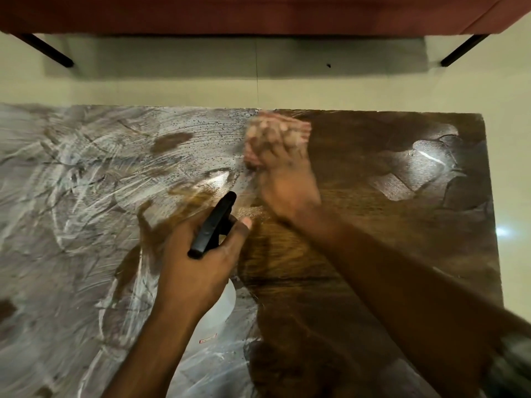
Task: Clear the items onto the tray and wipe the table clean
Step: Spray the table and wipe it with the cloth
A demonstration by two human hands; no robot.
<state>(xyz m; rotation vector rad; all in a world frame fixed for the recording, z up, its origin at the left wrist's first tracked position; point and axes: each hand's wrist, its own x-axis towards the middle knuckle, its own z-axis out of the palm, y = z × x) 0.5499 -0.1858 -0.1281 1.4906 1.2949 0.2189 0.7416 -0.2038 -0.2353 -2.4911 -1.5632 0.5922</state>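
Observation:
The dark wooden table (373, 225) fills the view; its left half is smeared with whitish streaks and dotted with dark specks near the far edge. My left hand (201, 259) grips a spray bottle (214, 225) with a black trigger head and a translucent white body, held above the table's middle. My right hand (287, 182) reaches forward, blurred by motion, and presses a pinkish cloth (275, 133) on the table near the far edge. No tray is in view.
Beyond the table's far edge lies pale floor (201, 81). A reddish sofa (258, 12) on black legs stands behind it. The table's right edge runs down at the right of the view, with floor past it.

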